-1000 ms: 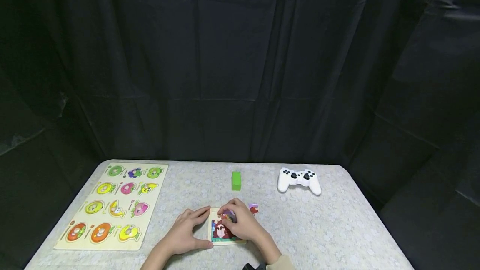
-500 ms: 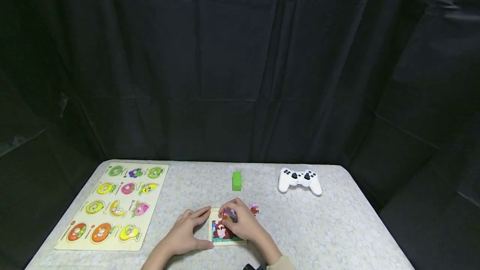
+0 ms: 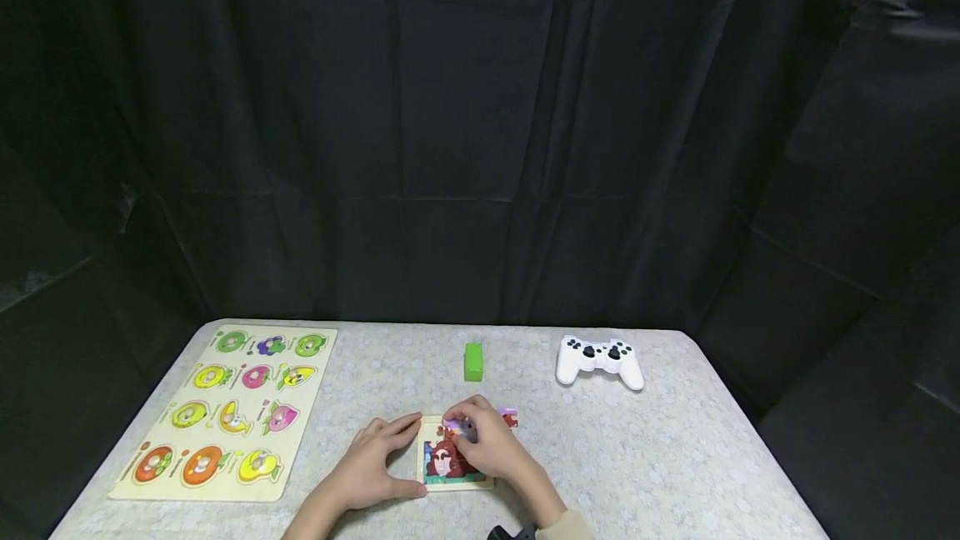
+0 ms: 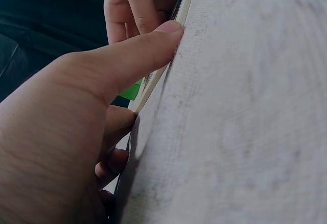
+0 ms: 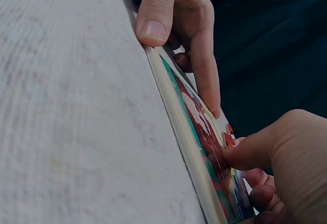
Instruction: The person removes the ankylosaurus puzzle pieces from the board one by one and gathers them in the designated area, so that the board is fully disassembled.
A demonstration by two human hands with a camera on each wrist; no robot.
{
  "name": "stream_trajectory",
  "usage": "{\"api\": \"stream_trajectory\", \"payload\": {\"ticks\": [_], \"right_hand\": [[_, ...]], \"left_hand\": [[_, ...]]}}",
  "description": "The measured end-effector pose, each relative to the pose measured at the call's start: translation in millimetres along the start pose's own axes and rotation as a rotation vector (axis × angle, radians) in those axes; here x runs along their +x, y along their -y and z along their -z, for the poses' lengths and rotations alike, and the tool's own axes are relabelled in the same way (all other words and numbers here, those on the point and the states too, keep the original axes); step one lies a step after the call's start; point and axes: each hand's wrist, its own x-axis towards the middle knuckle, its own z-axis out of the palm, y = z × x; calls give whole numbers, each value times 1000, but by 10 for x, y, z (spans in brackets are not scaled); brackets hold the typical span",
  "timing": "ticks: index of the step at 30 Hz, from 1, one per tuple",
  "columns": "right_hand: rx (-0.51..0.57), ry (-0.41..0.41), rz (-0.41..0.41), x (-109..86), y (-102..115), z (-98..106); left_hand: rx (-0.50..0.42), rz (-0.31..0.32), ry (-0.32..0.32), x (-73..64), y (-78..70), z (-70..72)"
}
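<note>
A small jigsaw puzzle in a pale wooden tray lies near the table's front, showing a red-haired figure. My left hand holds the tray along its left side, thumb at the near corner and index finger at the far one. With thumb and fingers, my right hand pinches a purple and red puzzle piece over the tray's upper part; much of it is hidden by the fingers. A loose piece in red and purple lies just beyond the right hand, partly covered by it.
A wooden fruit peg board lies at the left. Behind the tray stands a green block. A white game controller rests at the back right. Black cloth hangs behind the table.
The right hand has turned and shifted slightly over the tray, so more of the pinched piece's purple face shows and the loose piece is more covered. The left hand has stayed in place.
</note>
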Motion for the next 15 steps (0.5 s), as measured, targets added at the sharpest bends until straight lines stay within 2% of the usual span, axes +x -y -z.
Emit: {"api": "stream_trajectory", "payload": {"ticks": [7,15], "right_hand": [[-31,-8,-10,1,1,-9],[-52,-7,57,7,-33,23]], "left_hand": [[-5,6,1,-2,-9,4],[-4,3,2,-2,9,0]]}}
